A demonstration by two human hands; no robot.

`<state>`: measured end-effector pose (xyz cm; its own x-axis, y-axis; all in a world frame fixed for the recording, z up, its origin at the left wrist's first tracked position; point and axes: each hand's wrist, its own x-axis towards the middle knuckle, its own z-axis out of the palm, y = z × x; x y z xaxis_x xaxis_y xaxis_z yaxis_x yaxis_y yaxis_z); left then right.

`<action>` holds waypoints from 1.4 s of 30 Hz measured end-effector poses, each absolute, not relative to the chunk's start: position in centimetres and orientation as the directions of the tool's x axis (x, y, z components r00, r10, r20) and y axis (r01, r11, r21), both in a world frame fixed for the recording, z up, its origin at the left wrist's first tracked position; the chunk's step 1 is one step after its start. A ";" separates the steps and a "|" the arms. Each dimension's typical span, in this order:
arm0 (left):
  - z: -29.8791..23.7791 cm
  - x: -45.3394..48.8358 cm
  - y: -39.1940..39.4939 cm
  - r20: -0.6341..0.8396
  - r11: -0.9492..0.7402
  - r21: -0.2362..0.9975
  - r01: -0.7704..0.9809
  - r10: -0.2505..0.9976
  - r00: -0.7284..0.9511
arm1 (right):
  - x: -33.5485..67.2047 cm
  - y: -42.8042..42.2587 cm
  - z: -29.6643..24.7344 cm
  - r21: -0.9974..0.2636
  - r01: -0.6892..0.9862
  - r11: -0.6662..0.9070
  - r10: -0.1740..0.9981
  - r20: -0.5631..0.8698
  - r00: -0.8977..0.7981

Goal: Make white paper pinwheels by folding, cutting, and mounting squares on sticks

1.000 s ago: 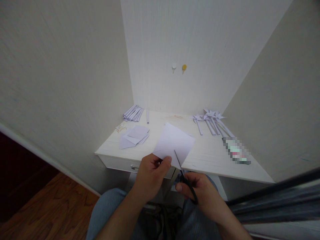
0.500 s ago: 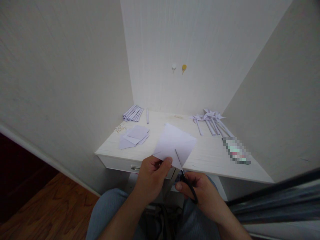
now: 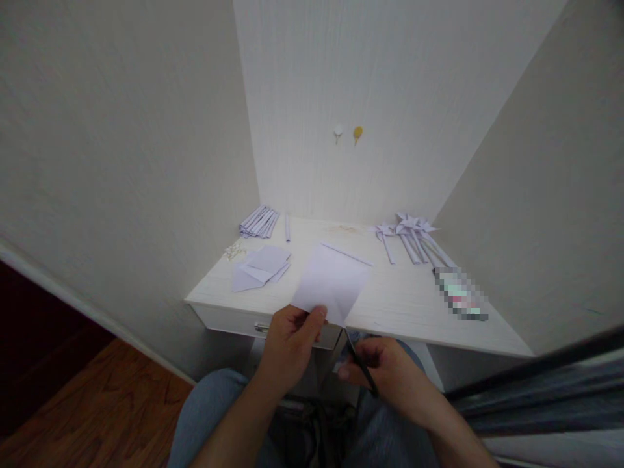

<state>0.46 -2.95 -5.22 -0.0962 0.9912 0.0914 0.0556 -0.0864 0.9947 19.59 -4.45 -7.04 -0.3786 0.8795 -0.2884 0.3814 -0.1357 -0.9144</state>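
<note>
A square sheet of white paper (image 3: 334, 279) is pinched at its near edge between the thumb and fingers of my left hand (image 3: 295, 335). It hangs over the front part of the desk. My right hand (image 3: 385, 370) grips black-handled scissors (image 3: 363, 367), whose tip is at the near right corner of the sheet. How far the blades are spread is hard to make out. To the left lie several loose paper squares (image 3: 266, 263), overlapping. Paper pinwheels (image 3: 409, 227) on rolled paper sticks rest at the back right.
The white desk (image 3: 404, 299) stands between walls. At its back left are a bundle of rolled paper tubes (image 3: 259, 222), one separate tube (image 3: 287, 229) and a small pile of pins (image 3: 234, 251). A phone (image 3: 461, 292) lies at the right. Two hooks (image 3: 358, 133) are on the back wall.
The scissors' blade has come back from over the middle of the paper to its near corner. My left hand and the sheet have shifted slightly left, and the sheet has tilted.
</note>
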 end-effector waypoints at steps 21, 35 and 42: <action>-11.1 -1.9 1.3 0.051 -0.039 0.996 0.080 0.986 -0.156 | 25.9 9.4 -8.9 -0.548 0.835 -0.051 0.996 0.032 0.082; -10.7 0.9 6.6 0.040 -0.049 0.995 0.090 0.994 0.098 | 23.0 6.6 -11.7 -0.887 0.456 0.074 0.904 0.253 0.345; -11.1 2.0 7.0 0.095 -0.117 0.987 0.115 0.980 0.177 | 19.6 6.8 -13.1 -0.964 0.241 0.109 0.988 0.131 0.076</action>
